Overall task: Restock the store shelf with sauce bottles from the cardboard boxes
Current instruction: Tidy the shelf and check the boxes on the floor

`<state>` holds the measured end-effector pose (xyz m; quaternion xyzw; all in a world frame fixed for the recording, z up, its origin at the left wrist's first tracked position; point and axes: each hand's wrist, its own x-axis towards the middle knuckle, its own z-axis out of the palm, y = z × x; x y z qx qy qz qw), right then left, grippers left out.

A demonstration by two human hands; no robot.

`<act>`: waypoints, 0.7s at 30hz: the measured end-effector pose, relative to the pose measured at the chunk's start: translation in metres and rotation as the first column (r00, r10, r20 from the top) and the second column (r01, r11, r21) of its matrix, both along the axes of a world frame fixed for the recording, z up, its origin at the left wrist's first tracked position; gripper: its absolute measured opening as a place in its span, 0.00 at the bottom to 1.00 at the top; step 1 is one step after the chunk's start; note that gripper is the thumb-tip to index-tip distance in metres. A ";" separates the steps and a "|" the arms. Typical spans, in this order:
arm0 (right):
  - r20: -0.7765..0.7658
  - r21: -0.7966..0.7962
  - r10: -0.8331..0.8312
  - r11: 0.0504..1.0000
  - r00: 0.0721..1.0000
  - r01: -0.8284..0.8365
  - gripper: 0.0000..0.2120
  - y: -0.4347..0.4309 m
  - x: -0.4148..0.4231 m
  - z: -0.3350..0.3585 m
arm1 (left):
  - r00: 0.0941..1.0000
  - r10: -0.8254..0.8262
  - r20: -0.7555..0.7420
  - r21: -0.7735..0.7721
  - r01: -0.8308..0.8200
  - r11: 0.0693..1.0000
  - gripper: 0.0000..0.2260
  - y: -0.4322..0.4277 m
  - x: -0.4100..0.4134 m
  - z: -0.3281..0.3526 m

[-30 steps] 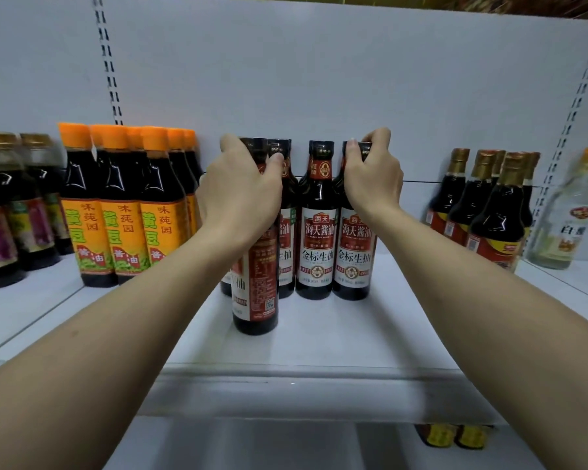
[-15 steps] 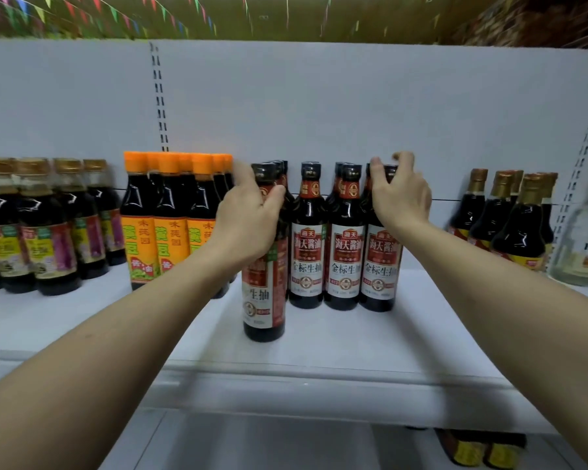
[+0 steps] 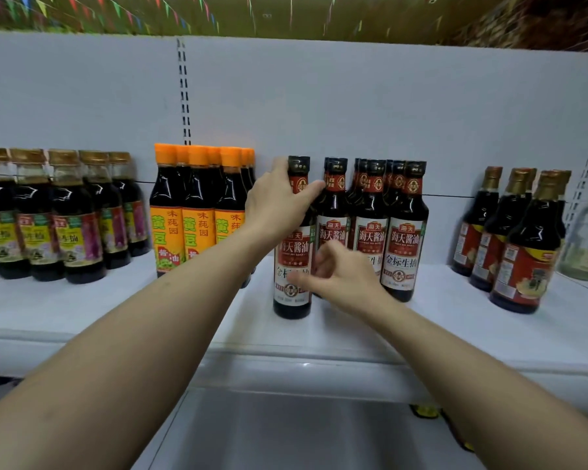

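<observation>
One sauce bottle [image 3: 291,252] stands, neck clasped by left grip [image 3: 279,201]; right grip [image 3: 343,276] seems slack.

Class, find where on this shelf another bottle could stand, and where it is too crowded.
Bare shelf lies between the black-capped bottles and the red-labelled bottles at right, and along the front edge. Crowded between the orange-capped bottles and the front bottle the left hand grips.

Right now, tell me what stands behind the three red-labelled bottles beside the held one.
More black-capped bottles: only caps and necks show. Their bodies are covered, so how many is unclear.
</observation>
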<state>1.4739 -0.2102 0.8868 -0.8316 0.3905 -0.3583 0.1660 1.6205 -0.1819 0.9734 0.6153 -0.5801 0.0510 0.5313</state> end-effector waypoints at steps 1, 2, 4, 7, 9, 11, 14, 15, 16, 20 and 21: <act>-0.023 0.084 -0.011 0.996 1.000 0.013 0.32 -0.002 0.002 -0.010 | 1.000 0.012 0.017 0.011 -0.013 1.000 0.22 -0.001 0.000 0.000; -0.050 0.133 -0.010 0.991 0.999 0.016 0.34 -0.003 0.004 -0.016 | 0.999 0.018 0.029 0.019 -0.019 1.000 0.23 -0.002 0.000 0.000; -0.091 0.156 0.010 0.988 0.996 0.004 0.40 -0.005 0.007 -0.025 | 0.999 0.015 0.034 0.030 -0.016 0.999 0.24 -0.003 0.002 0.000; -0.108 0.138 0.017 0.990 0.994 -0.002 0.41 -0.005 0.008 -0.032 | 1.000 0.008 0.018 0.036 -0.008 0.999 0.25 -0.006 0.003 0.000; -0.097 0.138 0.022 0.990 0.995 -0.009 0.41 -0.002 0.007 -0.034 | 1.000 0.004 0.012 0.029 -0.004 1.000 0.26 -0.009 0.004 -0.001; -0.097 0.134 0.020 0.991 0.995 -0.007 0.42 -0.001 0.007 -0.036 | 1.000 -0.006 0.010 0.025 0.006 1.000 0.27 -0.012 0.005 -0.002; -0.098 0.134 -0.002 0.991 0.995 0.015 0.43 0.000 0.010 -0.035 | 1.000 -0.031 0.005 0.025 0.031 0.999 0.27 -0.015 0.008 -0.004; -0.098 0.131 -0.011 0.991 0.995 0.024 0.43 0.000 0.010 -0.035 | 0.999 -0.033 0.005 0.025 0.033 0.999 0.26 -0.015 0.009 -0.004; -0.095 0.132 -0.019 0.991 0.995 0.031 0.43 0.001 0.011 -0.034 | 0.999 -0.034 0.007 0.023 0.034 0.999 0.26 -0.015 0.009 -0.004; -0.099 0.151 -0.053 0.986 0.994 0.067 0.42 0.003 0.012 -0.033 | 0.999 -0.046 -0.006 0.026 0.046 0.999 0.27 -0.017 0.010 -0.005; -0.100 0.159 -0.059 0.984 0.993 0.075 0.41 0.004 0.012 -0.033 | 0.999 -0.049 -0.013 0.027 0.049 0.998 0.27 -0.017 0.010 -0.006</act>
